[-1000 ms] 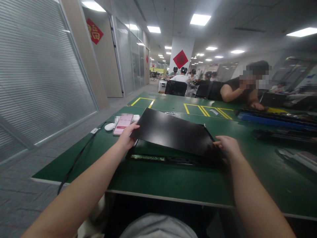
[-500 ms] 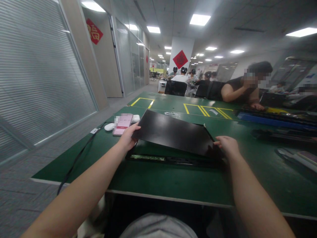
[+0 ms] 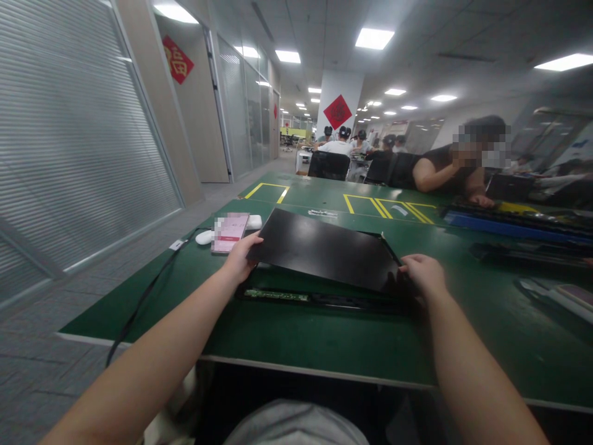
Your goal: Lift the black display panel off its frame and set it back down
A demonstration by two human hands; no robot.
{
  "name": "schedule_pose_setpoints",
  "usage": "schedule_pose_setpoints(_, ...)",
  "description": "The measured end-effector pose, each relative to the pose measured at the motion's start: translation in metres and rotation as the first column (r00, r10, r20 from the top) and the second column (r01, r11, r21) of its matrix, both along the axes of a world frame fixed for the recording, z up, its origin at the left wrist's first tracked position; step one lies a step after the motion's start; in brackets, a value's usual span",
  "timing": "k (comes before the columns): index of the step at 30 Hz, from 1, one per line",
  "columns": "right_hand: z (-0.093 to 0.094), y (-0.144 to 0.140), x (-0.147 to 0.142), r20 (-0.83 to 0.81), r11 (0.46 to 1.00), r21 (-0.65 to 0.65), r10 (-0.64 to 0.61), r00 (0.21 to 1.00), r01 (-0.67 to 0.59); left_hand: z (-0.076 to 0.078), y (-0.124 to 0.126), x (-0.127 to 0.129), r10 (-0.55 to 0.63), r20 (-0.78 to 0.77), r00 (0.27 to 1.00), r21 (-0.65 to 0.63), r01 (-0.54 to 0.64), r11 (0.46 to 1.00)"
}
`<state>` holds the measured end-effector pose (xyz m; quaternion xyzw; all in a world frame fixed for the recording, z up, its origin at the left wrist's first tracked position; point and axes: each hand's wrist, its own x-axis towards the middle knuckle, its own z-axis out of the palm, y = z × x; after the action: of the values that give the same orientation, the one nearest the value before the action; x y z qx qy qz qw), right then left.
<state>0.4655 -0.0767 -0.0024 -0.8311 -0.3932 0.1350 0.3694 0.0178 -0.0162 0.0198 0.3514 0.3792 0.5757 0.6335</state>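
1. A black display panel point(image 3: 324, 250) sits above the table point(image 3: 296, 337) in front of the person, tilted, its left end raised and its right end lower.
2. The left hand point(image 3: 241, 254) grasps the panel's left end, thumb on the upper face and the other fingers largely hidden underneath.
3. The right hand point(image 3: 424, 275) is at the panel's right end with its fingers bent; I cannot tell whether they grip the panel, the frame below it, or both.
4. That black frame point(image 3: 352, 301) lies on the table beneath the panel; a green circuit board point(image 3: 277, 295) shows along the left part of its near side.
5. Just beyond the left hand lies a smartphone point(image 3: 235, 230) with a pink screen, between two white rounded objects point(image 3: 204, 237).
6. A black cable point(image 3: 143, 296) hangs over the table's left edge.
7. Yellow tape lines point(image 3: 267, 185) mark the far part of the table.
8. At the far right, a co-worker point(image 3: 435, 170) leans on the table near a long blue object point(image 3: 509, 224).
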Motion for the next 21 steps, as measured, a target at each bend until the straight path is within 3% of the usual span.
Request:
schedule_pose_setpoints(13, 0.009, -0.005, -0.009, 0.116, 0.999, -0.035, 0.008, 0.993, -0.004, -0.006, 0.005, -0.002, 0.0, -0.05, 0.999, 0.014, 0.0, 1.0)
schedule_pose_setpoints(21, 0.008, -0.004, -0.007, 0.076, 0.998, -0.052, 0.028, 0.997, -0.024, -0.008, 0.01, -0.003, -0.024, -0.033, 0.999, 0.05, 0.026, 0.998)
